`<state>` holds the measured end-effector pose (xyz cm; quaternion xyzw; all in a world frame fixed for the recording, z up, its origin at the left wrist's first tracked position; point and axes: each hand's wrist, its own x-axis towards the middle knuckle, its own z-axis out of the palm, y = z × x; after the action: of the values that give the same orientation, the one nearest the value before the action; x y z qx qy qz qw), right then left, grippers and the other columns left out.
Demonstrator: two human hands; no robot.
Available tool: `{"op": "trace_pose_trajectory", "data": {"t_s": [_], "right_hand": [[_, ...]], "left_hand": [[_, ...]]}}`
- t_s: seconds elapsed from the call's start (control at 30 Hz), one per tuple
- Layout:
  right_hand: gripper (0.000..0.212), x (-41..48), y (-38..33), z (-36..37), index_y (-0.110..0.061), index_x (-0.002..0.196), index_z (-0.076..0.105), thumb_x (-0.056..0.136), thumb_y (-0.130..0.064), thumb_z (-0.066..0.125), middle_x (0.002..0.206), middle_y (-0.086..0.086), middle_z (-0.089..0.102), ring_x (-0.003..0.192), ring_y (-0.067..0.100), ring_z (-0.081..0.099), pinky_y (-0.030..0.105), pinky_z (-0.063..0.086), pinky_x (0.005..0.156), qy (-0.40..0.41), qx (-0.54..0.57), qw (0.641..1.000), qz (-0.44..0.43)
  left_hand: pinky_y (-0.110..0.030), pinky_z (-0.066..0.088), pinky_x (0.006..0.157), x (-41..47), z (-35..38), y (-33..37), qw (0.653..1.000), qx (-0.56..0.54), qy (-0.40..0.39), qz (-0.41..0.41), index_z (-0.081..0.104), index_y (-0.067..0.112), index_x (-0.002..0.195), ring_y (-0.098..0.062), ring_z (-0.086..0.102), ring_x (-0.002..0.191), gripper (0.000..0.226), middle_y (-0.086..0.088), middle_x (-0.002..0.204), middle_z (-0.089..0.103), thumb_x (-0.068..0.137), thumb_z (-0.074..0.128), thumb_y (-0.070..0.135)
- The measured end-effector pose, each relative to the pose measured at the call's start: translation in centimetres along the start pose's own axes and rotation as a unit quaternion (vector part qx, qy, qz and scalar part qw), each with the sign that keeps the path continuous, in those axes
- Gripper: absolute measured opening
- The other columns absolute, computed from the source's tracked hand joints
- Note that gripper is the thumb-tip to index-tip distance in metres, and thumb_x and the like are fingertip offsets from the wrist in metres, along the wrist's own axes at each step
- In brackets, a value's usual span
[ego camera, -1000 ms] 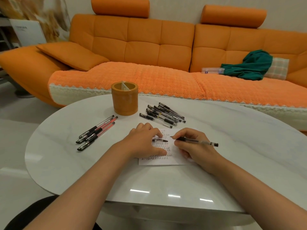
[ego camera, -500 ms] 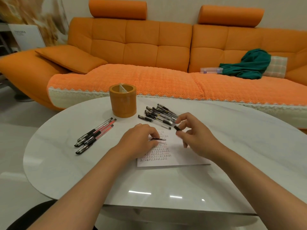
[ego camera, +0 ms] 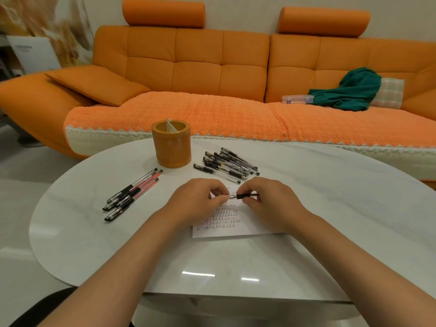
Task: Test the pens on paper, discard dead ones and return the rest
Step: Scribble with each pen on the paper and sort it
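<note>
Just above the white paper (ego camera: 238,230), which carries rows of small test marks, my two hands meet. A black-grip pen (ego camera: 245,196) lies level in the pinch of my right hand (ego camera: 271,204), its metal tip pointing left. My left hand (ego camera: 195,201) pinches the pen cap at that tip; the cap is almost hidden by the fingers. Several black pens (ego camera: 228,165) lie in a heap behind the paper. To the left lie three red and black pens (ego camera: 132,194). The orange pen holder (ego camera: 171,147) stands upright beyond them.
The white oval table (ego camera: 342,208) ends close to an orange sofa (ego camera: 212,109). On the sofa lie a green cloth (ego camera: 351,90) and a clear plastic case (ego camera: 297,99). Floor shows to the left of the table.
My right hand stopped writing, lifted the pen off the paper and turned it tip-left. My left hand picked the cap up from the paper and brought it to the tip.
</note>
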<state>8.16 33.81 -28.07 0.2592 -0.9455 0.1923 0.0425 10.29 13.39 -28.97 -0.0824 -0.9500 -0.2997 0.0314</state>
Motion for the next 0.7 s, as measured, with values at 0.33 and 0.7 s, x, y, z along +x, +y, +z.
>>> {"op": "trace_pose_trajectory", "data": {"t_s": [0.33, 0.7], "right_hand": [[0.067, -0.9, -1.4, 1.1, -0.016, 0.052, 0.042, 0.078, -0.077, 0.04, 0.042, -0.001, 0.038, 0.043, 0.015, 0.032, 0.032, 0.025, 0.045, 0.073, -0.183, 0.977, -0.085], [0.04, -0.7, -1.7, 1.6, -0.03, 0.069, 0.048, 0.086, -0.066, 0.042, 0.058, -0.013, 0.045, 0.056, 0.007, 0.043, 0.027, 0.029, 0.051, 0.061, -0.08, 0.993, -0.059]], "left_hand": [[-0.042, 0.058, 0.071, -0.9, 0.1, 1.6, 0.981, -0.172, -0.092, -0.009, 0.081, 0.024, 0.081, -0.02, 0.07, 0.074, 0.018, -0.001, 0.075, 0.075, 0.089, 0.068, 0.034], [-0.035, 0.052, 0.063, -0.7, -0.8, 1.5, 0.985, -0.165, -0.056, -0.015, 0.079, 0.023, 0.076, -0.013, 0.061, 0.062, 0.024, -0.006, 0.069, 0.071, 0.091, 0.068, 0.038]]}}
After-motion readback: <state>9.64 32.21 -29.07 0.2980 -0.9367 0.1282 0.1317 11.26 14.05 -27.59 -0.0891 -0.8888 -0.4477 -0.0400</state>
